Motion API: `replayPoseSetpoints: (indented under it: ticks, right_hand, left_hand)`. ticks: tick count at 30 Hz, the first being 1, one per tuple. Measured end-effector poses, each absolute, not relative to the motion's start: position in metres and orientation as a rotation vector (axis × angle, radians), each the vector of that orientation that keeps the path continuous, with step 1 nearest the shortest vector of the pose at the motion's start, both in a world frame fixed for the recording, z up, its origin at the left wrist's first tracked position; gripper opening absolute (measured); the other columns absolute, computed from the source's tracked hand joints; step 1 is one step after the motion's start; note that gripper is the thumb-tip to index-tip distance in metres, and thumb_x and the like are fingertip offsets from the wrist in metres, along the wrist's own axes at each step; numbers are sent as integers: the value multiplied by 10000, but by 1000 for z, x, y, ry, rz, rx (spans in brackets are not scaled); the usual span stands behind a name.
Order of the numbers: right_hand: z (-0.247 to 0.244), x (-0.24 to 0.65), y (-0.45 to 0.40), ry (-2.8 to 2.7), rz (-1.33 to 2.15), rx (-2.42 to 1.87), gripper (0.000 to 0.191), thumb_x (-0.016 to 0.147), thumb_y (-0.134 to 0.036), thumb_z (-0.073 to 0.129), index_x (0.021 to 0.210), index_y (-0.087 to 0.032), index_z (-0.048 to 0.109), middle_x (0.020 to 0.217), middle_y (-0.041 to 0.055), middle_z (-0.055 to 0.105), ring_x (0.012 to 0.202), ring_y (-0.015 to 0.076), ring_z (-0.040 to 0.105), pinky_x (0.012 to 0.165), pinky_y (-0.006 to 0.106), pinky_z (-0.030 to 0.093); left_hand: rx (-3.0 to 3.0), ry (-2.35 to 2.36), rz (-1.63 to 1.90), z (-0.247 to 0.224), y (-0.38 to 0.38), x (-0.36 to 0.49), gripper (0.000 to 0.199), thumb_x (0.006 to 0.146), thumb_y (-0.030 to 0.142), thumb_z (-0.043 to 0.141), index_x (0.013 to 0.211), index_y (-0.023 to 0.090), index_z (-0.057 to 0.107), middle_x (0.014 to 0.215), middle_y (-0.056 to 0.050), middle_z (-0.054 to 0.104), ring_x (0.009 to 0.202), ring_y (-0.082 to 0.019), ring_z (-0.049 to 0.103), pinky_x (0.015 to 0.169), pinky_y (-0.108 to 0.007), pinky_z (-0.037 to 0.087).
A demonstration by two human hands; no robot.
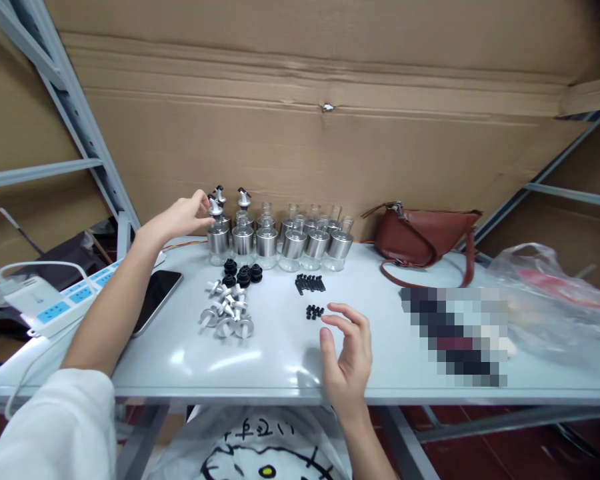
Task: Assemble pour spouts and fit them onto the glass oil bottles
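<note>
My left hand [189,215] reaches to the back left, thumb and fingers at the metal and black pour spout [215,208] on the front-left glass bottle [219,239]. Two more bottles behind it carry such spouts, one a pour spout [244,197] with a black flap. The other bottles [294,245], glass with steel bands, have bare necks. My right hand [349,353] hovers over the table's front, fingers curved apart, nothing in it. Close to its fingertips lie small black caps [315,312]; beyond them is a row of black flap pieces [311,284].
Silver spout parts [227,310] and black ribbed stoppers [243,275] lie left of centre. A phone [156,300] and a power strip [75,300] are at left. A brown bag [425,237], a blurred-out patch and a plastic bag [555,293] occupy the right. Cardboard [300,147] stands behind.
</note>
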State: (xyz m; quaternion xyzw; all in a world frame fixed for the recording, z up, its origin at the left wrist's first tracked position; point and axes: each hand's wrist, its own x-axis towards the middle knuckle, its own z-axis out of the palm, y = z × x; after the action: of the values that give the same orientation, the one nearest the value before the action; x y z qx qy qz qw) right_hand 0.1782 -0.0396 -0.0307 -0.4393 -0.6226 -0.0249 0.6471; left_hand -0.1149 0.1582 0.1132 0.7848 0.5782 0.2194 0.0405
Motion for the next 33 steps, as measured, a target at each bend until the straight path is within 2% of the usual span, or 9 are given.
replayPoseSetpoints:
  ticks: [4, 7, 11, 15, 21, 25, 29, 33]
  right_hand:
    - [-30, 178, -40, -1423, -53, -992, 154, 891, -124, 495, 972, -223, 581, 1034, 75, 572, 1008, 231, 584, 815, 424, 509]
    - [-28, 177, -40, -1435, -55, -973, 164, 886, -105, 493, 953, -227, 579, 1018, 66, 573, 978, 215, 592, 778, 389, 514]
    - [-25, 177, -40, -1447, -62, -967, 171, 883, -93, 487, 933, -226, 583, 999, 64, 578, 945, 208, 598, 759, 380, 516]
    - [-25, 177, -40, -1443, -66, -968, 169, 881, -97, 488, 920, -226, 591, 981, 59, 590, 930, 210, 607, 764, 387, 521]
    - [-27, 177, -40, -1442, -29, -957, 165, 882, -97, 497, 935, -221, 591, 961, 60, 610, 910, 207, 614, 765, 387, 524]
    - [-29, 178, -40, -1435, 6, -944, 166, 882, -94, 502, 945, -219, 592, 966, 59, 615, 917, 202, 613, 774, 376, 521]
    - [-30, 178, -40, -1425, 26, -943, 159, 889, -101, 500, 947, -218, 591, 961, 57, 612, 922, 200, 612, 778, 372, 515]
    - [-30, 177, -41, -1425, 36, -943, 155, 893, -102, 499, 946, -219, 587, 958, 62, 610, 924, 199, 610, 777, 376, 520]
  left_hand:
    - [2456, 1831, 534, 133, 131, -118, 295, 769, 463, 535, 939, 222, 528, 898, -48, 694, 855, -266, 652, 746, -322, 478]
    - [2490, 1633, 286, 137, 116, -109, 311, 740, 453, 554, 955, 229, 541, 888, -28, 701, 839, -249, 663, 699, -286, 471]
    - [2418, 1314, -152, 118, 116, -89, 391, 619, 384, 670, 951, 226, 537, 1048, -41, 696, 920, -233, 672, 734, -266, 497]
    - [2306, 1337, -471, 93, 131, -76, 475, 460, 295, 753, 877, 210, 543, 953, -53, 727, 824, -245, 684, 697, -306, 537]
    - [2156, 1404, -509, 79, 136, -72, 527, 419, 261, 775, 896, 212, 555, 870, -42, 736, 658, -196, 671, 519, -243, 540]
    - [2232, 1445, -531, 79, 133, -67, 486, 457, 301, 763, 892, 199, 572, 831, -43, 735, 615, -188, 653, 547, -255, 523]
    - [2341, 1501, -554, 79, 132, -63, 411, 498, 303, 734, 857, 189, 572, 791, -58, 722, 731, -243, 654, 634, -286, 499]
    - [2392, 1520, -583, 83, 131, -63, 368, 507, 256, 711, 837, 194, 561, 841, -66, 712, 776, -260, 637, 635, -285, 461]
